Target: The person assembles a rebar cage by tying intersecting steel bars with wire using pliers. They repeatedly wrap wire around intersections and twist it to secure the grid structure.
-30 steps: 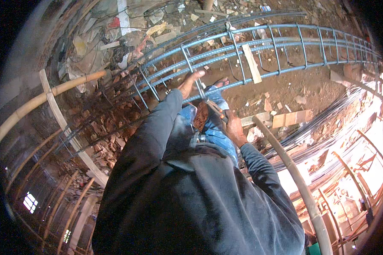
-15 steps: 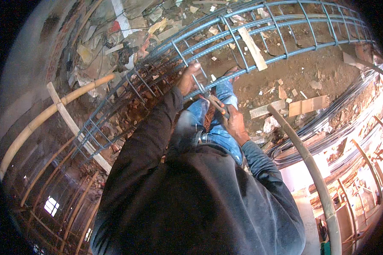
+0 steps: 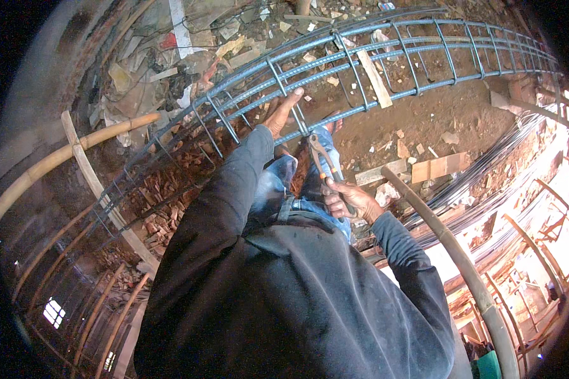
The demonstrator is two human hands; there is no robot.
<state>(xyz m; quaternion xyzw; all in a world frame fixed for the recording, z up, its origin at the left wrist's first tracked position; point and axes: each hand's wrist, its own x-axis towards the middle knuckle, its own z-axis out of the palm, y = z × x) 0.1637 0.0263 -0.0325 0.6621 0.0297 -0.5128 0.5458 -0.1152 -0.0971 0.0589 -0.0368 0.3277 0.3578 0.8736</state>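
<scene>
A long cage of bluish steel rebar [image 3: 417, 90], with stirrups spaced along it, stretches across in front of me. My left hand [image 3: 283, 114] is closed around a stirrup [image 3: 298, 117] on the cage's near side, its thumb pointing up along the steel. My right hand [image 3: 354, 199] grips a pair of tying pincers [image 3: 324, 156] by its handles, which have orange parts. The pincers' jaws are at the near lower bar, close to that stirrup's corner. Any tie wire between the jaws is too small to make out.
A wooden strip [image 3: 374, 79] leans across the cage. A bamboo pole [image 3: 452, 243] rises at right beside bundled dark rods [image 3: 468, 189]. More bamboo [image 3: 76, 148] and a plank [image 3: 101, 189] cross at left. Rubble and scraps [image 3: 139, 82] litter the ground, with a flat board [image 3: 439, 167] near the pole.
My right hand has moved down and slightly right, and the pincers now stand more upright with their handles showing more. My left hand stays at the stirrup. The whole view has shifted slightly.
</scene>
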